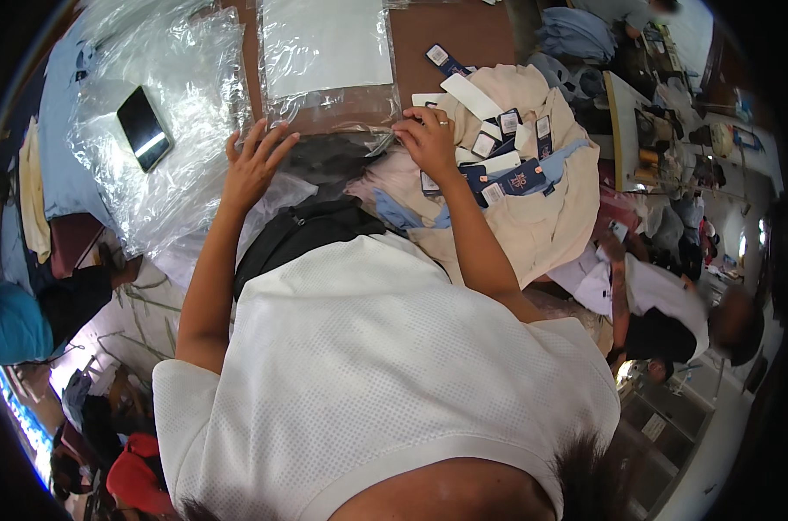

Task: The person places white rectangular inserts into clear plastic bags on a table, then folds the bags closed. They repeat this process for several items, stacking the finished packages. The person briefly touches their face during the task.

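A clear plastic bag (329, 106) with a white sheet (326, 48) inside lies flat on the brown table in front of me. My left hand (257, 162) is open, its fingers spread over the bag's near left corner. At the near right corner, my right hand (431, 143) has thumb and fingertips drawn together on the plastic edge; a ring shows on one finger. Right beside that hand is a heap of cream garments (533, 213) with several dark blue and white tags (507, 178) on top.
A stack of clear plastic bags (177, 113) covers the left side, with a black phone (145, 128) on it. Light blue fabric (64, 122) lies beyond. At right, a person in white (663, 300) holds a phone; another in turquoise (12, 317) is at far left.
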Demonstrator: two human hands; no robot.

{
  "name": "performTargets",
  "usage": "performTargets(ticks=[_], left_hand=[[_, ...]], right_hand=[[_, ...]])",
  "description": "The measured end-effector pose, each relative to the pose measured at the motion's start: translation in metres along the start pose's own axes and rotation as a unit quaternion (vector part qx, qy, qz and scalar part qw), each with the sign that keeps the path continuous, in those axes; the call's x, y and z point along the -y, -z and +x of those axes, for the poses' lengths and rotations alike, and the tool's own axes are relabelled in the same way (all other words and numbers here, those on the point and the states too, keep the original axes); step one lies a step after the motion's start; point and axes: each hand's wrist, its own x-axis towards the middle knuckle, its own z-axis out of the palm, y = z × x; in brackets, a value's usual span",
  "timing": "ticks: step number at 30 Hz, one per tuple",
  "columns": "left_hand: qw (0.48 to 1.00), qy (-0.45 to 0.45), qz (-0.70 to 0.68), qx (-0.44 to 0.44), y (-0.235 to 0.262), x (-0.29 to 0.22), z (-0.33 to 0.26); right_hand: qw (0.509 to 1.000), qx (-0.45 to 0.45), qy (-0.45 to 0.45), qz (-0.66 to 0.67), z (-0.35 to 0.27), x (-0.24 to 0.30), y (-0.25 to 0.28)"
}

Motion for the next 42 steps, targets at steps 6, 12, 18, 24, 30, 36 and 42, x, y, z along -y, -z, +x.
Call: performTargets(ticks=[6, 12, 18, 24, 30, 36, 42], left_hand=[[0.999, 0.022, 0.01, -0.031, -0.016, 0.003, -0.002], [0.996, 0.036, -0.03, -0.07, -0.013, 0.001, 0.0], [0.988, 0.078, -0.097, -0.091, -0.003, -0.005, 0.003], [0.971, 0.163, -0.13, -0.118, 0.013, -0.017, 0.017], [0.969, 0.198, -0.124, -0.076, 0.01, -0.017, 0.023], [0.971, 0.209, -0.088, -0.075, 0.004, -0.013, 0.027], [0.964, 0.254, -0.074, -0.04, 0.012, -0.018, 0.031]], right_hand=[[0.997, -0.019, -0.055, 0.047, 0.002, 0.003, -0.002], [0.993, -0.01, -0.103, 0.05, 0.001, -0.002, -0.009], [0.992, 0.005, -0.118, 0.051, 0.006, -0.005, -0.011], [0.991, -0.028, -0.127, 0.026, 0.009, 0.0, -0.018], [0.991, -0.044, -0.127, 0.009, 0.014, 0.001, -0.022], [0.989, -0.104, -0.101, 0.032, 0.013, 0.001, -0.03], [0.981, -0.146, -0.118, 0.043, 0.014, 0.005, -0.03]])
